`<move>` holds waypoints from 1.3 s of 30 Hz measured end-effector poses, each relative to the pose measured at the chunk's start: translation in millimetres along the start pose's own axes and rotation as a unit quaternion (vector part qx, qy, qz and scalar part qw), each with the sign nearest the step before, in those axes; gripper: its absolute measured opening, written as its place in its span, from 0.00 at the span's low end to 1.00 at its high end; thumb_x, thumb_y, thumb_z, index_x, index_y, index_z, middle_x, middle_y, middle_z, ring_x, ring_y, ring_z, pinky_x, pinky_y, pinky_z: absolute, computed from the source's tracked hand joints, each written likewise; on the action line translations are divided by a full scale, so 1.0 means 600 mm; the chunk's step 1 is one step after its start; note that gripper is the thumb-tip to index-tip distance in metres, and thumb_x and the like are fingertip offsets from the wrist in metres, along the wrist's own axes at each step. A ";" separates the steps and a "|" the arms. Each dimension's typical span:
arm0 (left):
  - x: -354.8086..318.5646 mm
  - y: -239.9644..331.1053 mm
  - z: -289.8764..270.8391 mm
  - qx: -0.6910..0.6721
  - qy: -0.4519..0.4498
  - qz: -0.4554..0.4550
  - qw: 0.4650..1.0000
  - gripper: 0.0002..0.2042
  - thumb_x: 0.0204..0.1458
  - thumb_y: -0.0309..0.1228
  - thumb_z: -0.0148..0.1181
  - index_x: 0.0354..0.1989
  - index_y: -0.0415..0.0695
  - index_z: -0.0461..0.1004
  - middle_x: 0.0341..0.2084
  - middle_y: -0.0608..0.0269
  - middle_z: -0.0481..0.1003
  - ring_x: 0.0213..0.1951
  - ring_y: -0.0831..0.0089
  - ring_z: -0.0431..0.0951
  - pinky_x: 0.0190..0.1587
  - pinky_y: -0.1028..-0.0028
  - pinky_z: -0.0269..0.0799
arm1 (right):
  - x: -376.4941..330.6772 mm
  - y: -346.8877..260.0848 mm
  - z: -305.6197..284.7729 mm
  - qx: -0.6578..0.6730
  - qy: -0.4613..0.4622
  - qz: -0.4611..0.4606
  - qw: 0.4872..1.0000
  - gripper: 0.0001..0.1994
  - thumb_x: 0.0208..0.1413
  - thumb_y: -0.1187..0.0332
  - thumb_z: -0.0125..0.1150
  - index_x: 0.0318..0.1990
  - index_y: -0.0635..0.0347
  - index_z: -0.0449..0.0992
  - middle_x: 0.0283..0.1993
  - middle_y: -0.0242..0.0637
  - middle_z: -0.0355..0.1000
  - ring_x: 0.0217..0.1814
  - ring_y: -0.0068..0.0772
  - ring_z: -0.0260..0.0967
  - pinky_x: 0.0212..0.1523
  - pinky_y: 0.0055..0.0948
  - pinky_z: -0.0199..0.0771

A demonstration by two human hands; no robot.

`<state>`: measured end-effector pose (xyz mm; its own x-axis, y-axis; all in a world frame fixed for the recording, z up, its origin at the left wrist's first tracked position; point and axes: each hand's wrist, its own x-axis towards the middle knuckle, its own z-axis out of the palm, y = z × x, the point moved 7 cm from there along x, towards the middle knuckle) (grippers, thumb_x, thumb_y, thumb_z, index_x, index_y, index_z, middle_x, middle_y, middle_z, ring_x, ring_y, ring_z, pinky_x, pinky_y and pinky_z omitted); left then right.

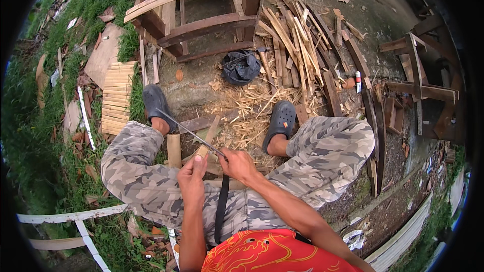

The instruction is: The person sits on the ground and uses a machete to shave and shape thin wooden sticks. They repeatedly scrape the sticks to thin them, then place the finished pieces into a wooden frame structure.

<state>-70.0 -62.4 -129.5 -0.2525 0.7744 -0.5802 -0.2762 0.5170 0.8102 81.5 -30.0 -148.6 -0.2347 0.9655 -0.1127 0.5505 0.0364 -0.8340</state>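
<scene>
Gripping bamboo strip (pixel 207 141), left hand (pixel 192 176) clenched; right hand (pixel 238 163) grasping knife (pixel 189 132), seemingly by handle.

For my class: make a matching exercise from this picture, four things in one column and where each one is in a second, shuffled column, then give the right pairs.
Things:
1. knife
2. black bag
3. wooden frame
4. stack of thin slats

Places:
A. on the grass beyond the person's left knee
B. gripped in the right hand, blade across the stick held by the left hand
C. at the top of the picture, standing on the ground
D. on the ground beyond the feet, beside the split sticks

Pairs: 1-B, 2-D, 3-C, 4-A
</scene>
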 end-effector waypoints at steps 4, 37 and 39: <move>0.001 0.008 0.003 0.019 -0.027 0.018 0.999 0.18 0.68 0.35 0.56 0.53 0.30 0.77 0.38 0.65 0.75 0.40 0.78 0.72 0.45 0.78 0.68 | 0.000 -0.012 -0.003 0.030 0.006 -0.029 0.999 0.05 0.57 0.70 0.60 0.35 0.62 0.73 0.26 0.50 0.75 0.28 0.58 0.75 0.29 0.50 0.74; -0.014 0.016 -0.003 0.096 -0.016 0.030 0.995 0.17 0.69 0.34 0.53 0.55 0.30 0.77 0.34 0.76 0.74 0.35 0.87 0.65 0.36 0.82 0.62 | -0.003 0.000 0.019 0.045 -0.025 -0.007 0.999 0.08 0.58 0.67 0.58 0.38 0.62 0.75 0.26 0.55 0.76 0.29 0.61 0.76 0.32 0.54 0.76; -0.012 0.020 -0.004 0.117 -0.020 0.041 0.992 0.17 0.69 0.33 0.53 0.55 0.30 0.77 0.34 0.75 0.74 0.35 0.87 0.66 0.37 0.82 0.63 | -0.005 0.011 0.015 0.004 0.001 0.036 0.999 0.08 0.58 0.67 0.59 0.41 0.62 0.76 0.26 0.55 0.76 0.29 0.61 0.76 0.32 0.54 0.76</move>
<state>-73.8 -62.8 -116.0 -0.2262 0.8290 -0.5114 -0.0324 0.5184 0.8545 78.7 -35.2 -158.4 -0.1935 0.9658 -0.1726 0.5591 -0.0360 -0.8283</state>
